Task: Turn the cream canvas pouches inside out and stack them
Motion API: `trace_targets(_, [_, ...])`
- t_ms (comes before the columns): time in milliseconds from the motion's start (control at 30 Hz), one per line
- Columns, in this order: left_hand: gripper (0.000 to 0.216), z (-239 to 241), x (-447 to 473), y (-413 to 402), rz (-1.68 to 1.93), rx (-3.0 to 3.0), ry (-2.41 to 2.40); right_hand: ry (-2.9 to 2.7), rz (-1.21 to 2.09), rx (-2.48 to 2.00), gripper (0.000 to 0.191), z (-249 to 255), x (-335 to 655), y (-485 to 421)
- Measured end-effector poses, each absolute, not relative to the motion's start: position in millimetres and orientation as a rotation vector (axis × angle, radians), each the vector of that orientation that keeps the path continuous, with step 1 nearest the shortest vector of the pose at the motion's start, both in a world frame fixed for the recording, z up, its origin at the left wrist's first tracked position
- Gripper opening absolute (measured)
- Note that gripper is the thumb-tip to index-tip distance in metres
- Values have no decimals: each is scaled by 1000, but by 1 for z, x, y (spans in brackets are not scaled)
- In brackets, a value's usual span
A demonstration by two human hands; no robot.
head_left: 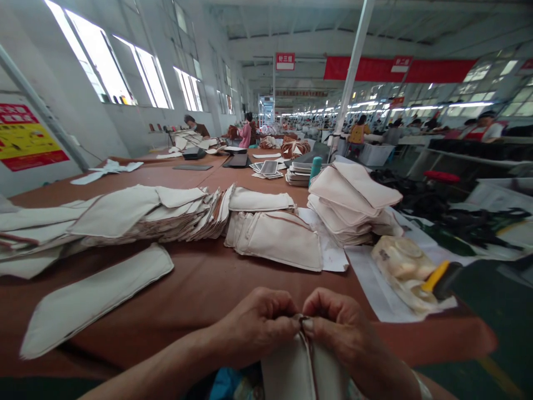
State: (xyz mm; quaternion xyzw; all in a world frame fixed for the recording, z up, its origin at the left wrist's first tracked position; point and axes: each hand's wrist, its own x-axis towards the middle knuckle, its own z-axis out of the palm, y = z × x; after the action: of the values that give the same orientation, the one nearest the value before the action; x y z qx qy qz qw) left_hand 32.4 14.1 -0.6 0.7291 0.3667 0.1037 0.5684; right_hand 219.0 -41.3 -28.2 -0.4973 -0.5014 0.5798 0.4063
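Bare hands (259, 322), sleeveless forearms (175, 355), pale wristband (422, 385)

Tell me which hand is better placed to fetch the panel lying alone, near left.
Left hand, probably: it is nearer the panel; the right hand is farther across. Both pinch the piece, so the left would first have to let go.

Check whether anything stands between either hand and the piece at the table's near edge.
Nothing visible does. The left hand and right hand both pinch the piece at its top, by the brown line. The nearest stack lies beyond them on the table, not between.
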Motion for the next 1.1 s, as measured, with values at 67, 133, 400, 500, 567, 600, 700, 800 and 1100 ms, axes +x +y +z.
trace_targets(67, [27,-6,33,14,227,1685,876,-1255,1467,-1237,13,-30,218,-42])
trace_targets(133, [28,-13,33,14,221,1645,892,-1266,1466,-1222,11,-33,218,-43])
trace_targets(400, [37,-14,29,10,259,1172,768,-1781,1056,-979,12,-33,227,-52])
trace_targets(500, [46,-13,29,8,247,1090,732,-2033,751,-927,17,-35,232,-53])
trace_targets(567, [47,-14,29,8,183,1088,717,-2161,590,-910,17,-38,235,-54])
trace_targets(600, [48,-14,29,9,165,1104,710,-2212,533,-900,16,-40,236,-56])
trace_targets(700, [46,-12,28,10,152,1221,661,-2207,495,-876,14,-43,239,-62])
trace_targets(800, [40,-5,26,10,169,1386,584,-1950,780,-976,10,-40,240,-65])
trace_targets(1100, [19,5,27,9,276,1698,578,-1745,1437,-1025,38,-17,238,-48])
